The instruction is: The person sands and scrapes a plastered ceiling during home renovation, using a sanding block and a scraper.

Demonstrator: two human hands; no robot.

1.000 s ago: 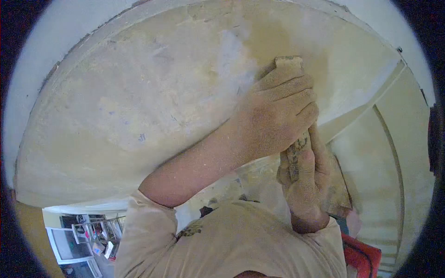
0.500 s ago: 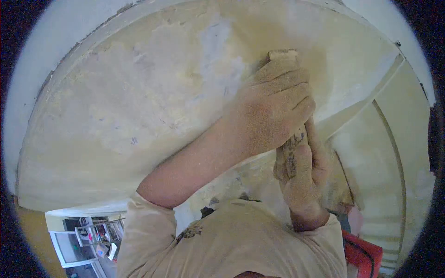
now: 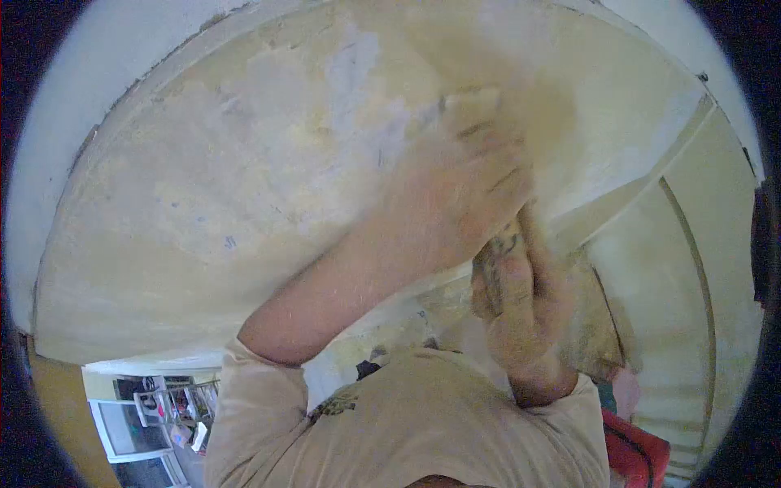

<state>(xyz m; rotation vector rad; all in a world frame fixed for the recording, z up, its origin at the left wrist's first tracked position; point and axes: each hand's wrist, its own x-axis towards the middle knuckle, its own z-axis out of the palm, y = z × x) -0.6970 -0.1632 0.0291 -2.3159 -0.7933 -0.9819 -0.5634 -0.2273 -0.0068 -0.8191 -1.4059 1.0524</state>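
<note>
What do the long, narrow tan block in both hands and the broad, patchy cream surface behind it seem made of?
The long, narrow tan block: possibly wood, going by its squared end; matte, dusty-looking; blur hides any grain.
The broad, patchy cream surface: likely plaster or filler, matte, given its chalky, uneven patches.

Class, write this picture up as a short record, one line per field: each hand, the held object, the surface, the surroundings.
Left hand: closed over the upper part of a block
Right hand: gripping the block's lower part
Block: dark markings; mostly covered by the hands
Surface: pale, patchy, beyond the hands
Lower right: red object
Clarity: hands blurred
</note>
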